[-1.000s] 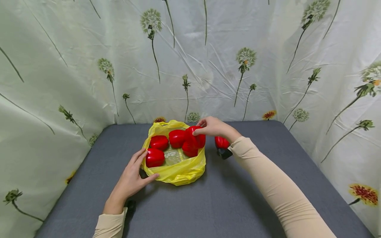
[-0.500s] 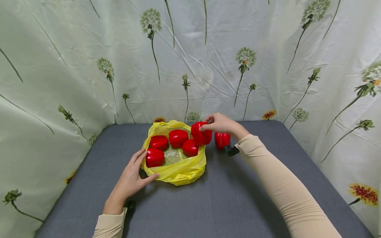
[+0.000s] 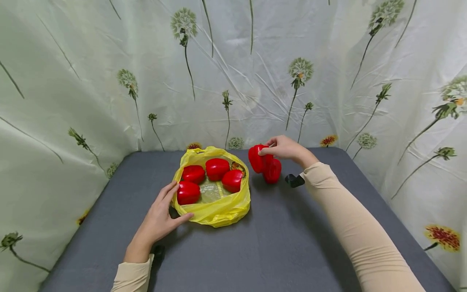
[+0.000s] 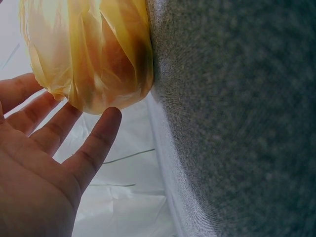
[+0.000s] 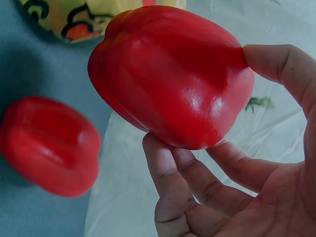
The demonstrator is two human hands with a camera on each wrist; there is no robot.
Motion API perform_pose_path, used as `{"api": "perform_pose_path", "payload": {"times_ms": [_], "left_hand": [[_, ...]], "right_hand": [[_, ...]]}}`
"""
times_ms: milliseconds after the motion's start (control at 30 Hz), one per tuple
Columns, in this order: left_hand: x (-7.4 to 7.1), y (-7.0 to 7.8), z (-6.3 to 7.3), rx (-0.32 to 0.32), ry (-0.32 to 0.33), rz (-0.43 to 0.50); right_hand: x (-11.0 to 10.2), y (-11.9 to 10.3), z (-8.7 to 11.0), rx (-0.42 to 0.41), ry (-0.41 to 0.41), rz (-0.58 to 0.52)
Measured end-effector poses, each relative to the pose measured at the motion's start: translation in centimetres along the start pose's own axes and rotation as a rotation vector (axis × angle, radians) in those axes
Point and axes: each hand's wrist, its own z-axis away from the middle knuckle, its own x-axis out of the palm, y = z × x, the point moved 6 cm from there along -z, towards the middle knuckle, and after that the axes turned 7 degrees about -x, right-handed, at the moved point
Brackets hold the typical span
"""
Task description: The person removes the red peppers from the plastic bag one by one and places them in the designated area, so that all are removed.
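Note:
My right hand (image 3: pixel 287 150) pinches a shiny red bell pepper (image 3: pixel 257 159) between thumb and fingers, above the table just right of the yellow plastic bag (image 3: pixel 220 213). In the right wrist view the held bell pepper (image 5: pixel 173 79) shows its smooth side. Another red bell pepper (image 3: pixel 273 173) lies on the table behind and below it. The bag stands with its mouth wide, and several red bell peppers (image 3: pixel 217 169) lie inside. At the bag's left side rests my left hand (image 3: pixel 156 222), fingers spread and nearly straight, with fingertips against the plastic (image 4: pixel 94 64).
Grey cloth covers the table (image 3: pixel 233 259). A pale curtain (image 3: pixel 270 81) printed with dandelions hangs behind it and along both sides. Dark camera mounts (image 3: pixel 294 181) are at the wrists.
My right hand has carried the bell pepper from over the bag's right rim out to the right, above the table beside the other one. My left hand has stayed at the bag.

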Motion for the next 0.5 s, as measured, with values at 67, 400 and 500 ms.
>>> {"api": "perform_pose_path", "payload": {"times_ms": [67, 400, 500], "left_hand": [[-0.1, 0.0, 0.0, -0.001, -0.001, 0.001], [-0.2, 0.0, 0.0, -0.001, -0.006, -0.001], [-0.2, -0.1, 0.0, 0.0, -0.006, -0.003]], "right_hand": [[-0.4, 0.4, 0.2, 0.003, 0.0, -0.012], [-1.9, 3.3, 0.8, 0.086, 0.008, -0.036], [-2.2, 4.2, 1.2, 0.098, 0.013, -0.036]]}}
